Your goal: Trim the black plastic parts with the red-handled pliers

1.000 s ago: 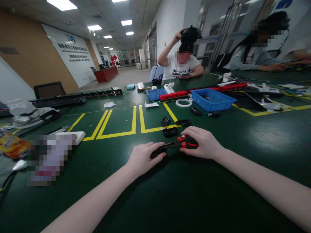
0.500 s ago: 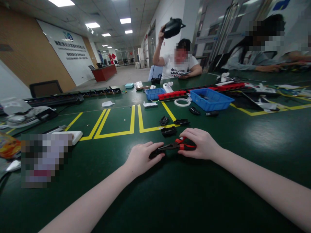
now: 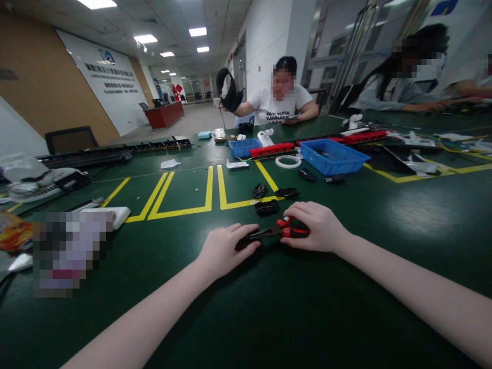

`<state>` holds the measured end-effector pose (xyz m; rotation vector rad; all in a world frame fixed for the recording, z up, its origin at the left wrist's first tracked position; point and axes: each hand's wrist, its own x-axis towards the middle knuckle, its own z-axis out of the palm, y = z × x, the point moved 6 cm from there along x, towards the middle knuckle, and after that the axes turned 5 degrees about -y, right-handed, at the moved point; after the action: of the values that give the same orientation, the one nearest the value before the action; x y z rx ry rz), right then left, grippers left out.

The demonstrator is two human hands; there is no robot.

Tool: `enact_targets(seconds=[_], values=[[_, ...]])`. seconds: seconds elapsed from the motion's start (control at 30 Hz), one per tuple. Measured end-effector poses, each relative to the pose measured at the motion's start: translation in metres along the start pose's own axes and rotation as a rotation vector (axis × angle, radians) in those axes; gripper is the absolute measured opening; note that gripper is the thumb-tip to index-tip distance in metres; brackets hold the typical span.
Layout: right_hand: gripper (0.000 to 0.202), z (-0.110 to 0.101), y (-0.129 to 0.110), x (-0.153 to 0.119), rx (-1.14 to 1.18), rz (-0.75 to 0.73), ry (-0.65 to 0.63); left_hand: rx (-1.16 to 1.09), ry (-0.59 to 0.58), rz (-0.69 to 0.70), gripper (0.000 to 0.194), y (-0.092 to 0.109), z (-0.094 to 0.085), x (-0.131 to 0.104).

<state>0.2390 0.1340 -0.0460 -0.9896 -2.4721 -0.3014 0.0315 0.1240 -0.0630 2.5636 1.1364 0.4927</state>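
Observation:
My right hand [image 3: 321, 226] is closed around the red-and-black handles of the pliers [image 3: 295, 232]. The jaws point left and reach a small black part [image 3: 243, 242], which my left hand [image 3: 226, 249] grips between thumb and fingers. Whether the jaws clamp the part or only touch it is hard to tell. Just beyond the pliers lie several black parts, among them a dark curled one [image 3: 259, 191] and a wider one [image 3: 266, 207].
Farther back on the green table [image 3: 172, 292] stand a large blue tray [image 3: 334, 160], a smaller blue tray [image 3: 246, 148] and a white ring [image 3: 288, 162]. A blurred-out flat object [image 3: 77, 251] lies left. People sit across and at the right.
The person across the table has lowered the dark bag-like object and moved it to the left. My hands and the pliers have stayed almost where they were.

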Motion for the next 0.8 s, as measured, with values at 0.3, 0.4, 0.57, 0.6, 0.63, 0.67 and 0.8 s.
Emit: enact_targets(seconds=[0.3, 0.4, 0.57, 0.6, 0.63, 0.67, 0.8], values=[[0.043, -0.0001, -0.0015, 0.0011, 0.026, 0.019, -0.041, -0.010, -0.016, 0.008, 0.038, -0.0002, 0.0003, 0.0001], [0.043, -0.0004, 0.0005, 0.0010, 0.035, 0.039, -0.039, -0.008, -0.012, 0.004, 0.038, -0.0001, 0.0000, 0.0005], [0.040, 0.0010, 0.0014, 0.0004, 0.044, 0.055, -0.059, -0.012, -0.015, 0.006, 0.038, -0.0003, 0.0003, 0.0013], [0.040, 0.0016, 0.0013, 0.0003, 0.045, 0.056, -0.063, -0.007, -0.015, 0.008, 0.038, -0.0003, 0.0004, 0.0014], [0.040, 0.0021, 0.0012, 0.0003, 0.046, 0.057, -0.066, 0.000, -0.016, 0.008, 0.038, -0.0003, 0.0003, 0.0016], [0.040, 0.0026, 0.0011, 0.0004, 0.046, 0.058, -0.066, 0.007, -0.016, 0.008, 0.038, -0.0003, 0.0003, 0.0017], [0.041, 0.0025, -0.0005, 0.0008, 0.041, 0.041, -0.053, 0.015, -0.025, 0.009, 0.038, 0.0002, 0.0007, 0.0021]])
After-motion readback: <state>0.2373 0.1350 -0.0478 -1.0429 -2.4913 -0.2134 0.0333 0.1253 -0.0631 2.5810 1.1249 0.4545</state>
